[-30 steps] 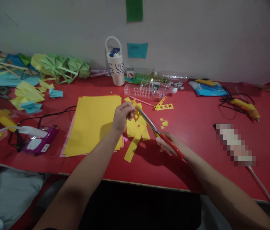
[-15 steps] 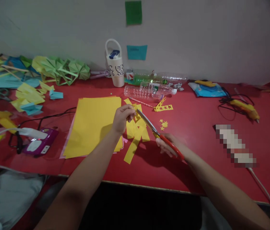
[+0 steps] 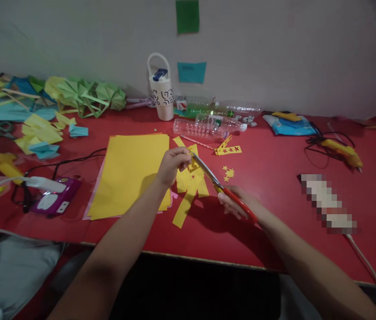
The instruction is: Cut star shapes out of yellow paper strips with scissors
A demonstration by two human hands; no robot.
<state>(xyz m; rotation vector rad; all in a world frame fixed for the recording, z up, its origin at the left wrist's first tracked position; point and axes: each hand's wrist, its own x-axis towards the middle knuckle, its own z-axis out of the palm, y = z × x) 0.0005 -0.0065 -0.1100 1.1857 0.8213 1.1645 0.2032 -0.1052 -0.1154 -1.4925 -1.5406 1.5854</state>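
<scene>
The left forearm slants up from the bottom left of the frame to the centre, where the left hand (image 3: 171,166) hangs with its wrist lower than its knuckles, over the right edge of the stack of yellow sheets (image 3: 131,173). Its thumb and index finger pinch together at the tips of the scissors (image 3: 240,202), seemingly on a small yellow paper piece (image 3: 192,150), mostly hidden by the fingers; the other fingers curl inward. The right forearm reaches in from the lower right corner, and the right hand (image 3: 232,203), just right of centre, wraps its fingers around the handles, palm partly hidden. The scissors lie diagonally across the middle of the frame, long grey blades pointing up and left and nearly together, red handle toward the lower right. Below the blade tips, flat yellow paper strips (image 3: 183,209) overlap in a loose pile on the red table (image 3: 274,186), some with star-shaped holes. Small yellow stars (image 3: 229,173) sit right of the blades, and a punched yellow strip (image 3: 228,150) lies above them, near the clear plastic bottles (image 3: 199,129) at upper centre.
</scene>
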